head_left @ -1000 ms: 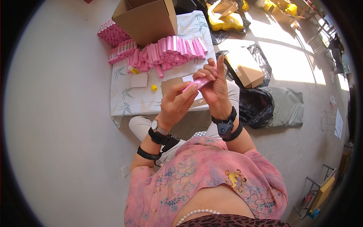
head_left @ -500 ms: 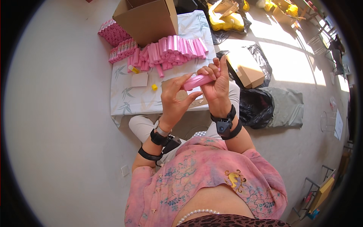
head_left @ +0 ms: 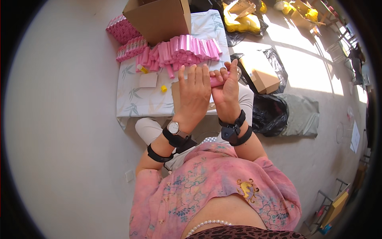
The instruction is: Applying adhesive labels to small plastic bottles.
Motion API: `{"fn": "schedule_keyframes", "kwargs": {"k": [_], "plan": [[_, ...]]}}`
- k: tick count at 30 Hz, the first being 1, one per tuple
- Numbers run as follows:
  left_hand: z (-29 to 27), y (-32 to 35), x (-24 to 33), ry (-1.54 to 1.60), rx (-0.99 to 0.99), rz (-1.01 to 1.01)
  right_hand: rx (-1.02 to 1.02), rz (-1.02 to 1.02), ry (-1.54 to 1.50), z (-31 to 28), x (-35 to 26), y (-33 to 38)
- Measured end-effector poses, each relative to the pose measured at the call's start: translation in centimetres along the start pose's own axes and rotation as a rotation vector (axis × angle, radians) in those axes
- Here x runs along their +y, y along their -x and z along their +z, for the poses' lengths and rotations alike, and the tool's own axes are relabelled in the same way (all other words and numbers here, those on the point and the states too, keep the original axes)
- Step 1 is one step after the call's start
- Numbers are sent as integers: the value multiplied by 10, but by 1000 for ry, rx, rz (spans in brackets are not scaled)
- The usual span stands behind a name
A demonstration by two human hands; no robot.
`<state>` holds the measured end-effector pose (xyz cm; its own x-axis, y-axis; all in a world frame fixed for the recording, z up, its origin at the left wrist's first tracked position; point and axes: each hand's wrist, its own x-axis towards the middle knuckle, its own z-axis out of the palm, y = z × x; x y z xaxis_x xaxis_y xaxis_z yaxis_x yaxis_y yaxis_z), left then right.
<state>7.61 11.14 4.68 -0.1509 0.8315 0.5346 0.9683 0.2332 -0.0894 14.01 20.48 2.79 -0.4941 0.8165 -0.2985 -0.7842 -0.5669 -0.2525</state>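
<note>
While the right hand (head_left: 227, 97) keeps its fingers curled tight around one pink roll (head_left: 217, 82), the left hand (head_left: 193, 95) is spread nearly flat beside it, fingers straight, over the roll's left end. Whether that palm presses on the end (its back hides the spot) I cannot tell. The roll is held up over the near edge of the table (head_left: 153, 104), between the two hands.

Judging by how things lie, the work is partway: this single roll is in hand, and its wrapping looks unfinished or only just being settled. Beyond the fingers is a heap of loose pink rolls (head_left: 189, 49), dozens by the look of it, too overlapped for a true count; one roll (head_left: 170, 71) sticks out at its front. These show no labels that I can make out, so they are probably what is left.

Left of the heap are two stacks, a front stack (head_left: 132, 48) with pale bands and a back stack (head_left: 122, 30) seen mostly end-on, likely the done portion; their rolls are too small to count.

Nearer the hands are one glue stick (head_left: 142, 69), one yellow cap (head_left: 163, 89) apart from it, and one white card (head_left: 148, 80). Behind the heap is one large cardboard box (head_left: 163, 24); another box (head_left: 260, 75) is on the floor to the right.
</note>
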Motion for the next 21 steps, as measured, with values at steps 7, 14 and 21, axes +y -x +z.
{"fn": "schedule_keyframes", "kwargs": {"k": [7,14,21], "plan": [[35,10,-2,-87,-16,12,105,15,-10,-19,2,-13],[39,17,0,-37,-13,22,105,39,-13,-31,-2,-15],[44,34,-35,5,-85,-28,-338,-370,531,-12,-58,-25]]}}
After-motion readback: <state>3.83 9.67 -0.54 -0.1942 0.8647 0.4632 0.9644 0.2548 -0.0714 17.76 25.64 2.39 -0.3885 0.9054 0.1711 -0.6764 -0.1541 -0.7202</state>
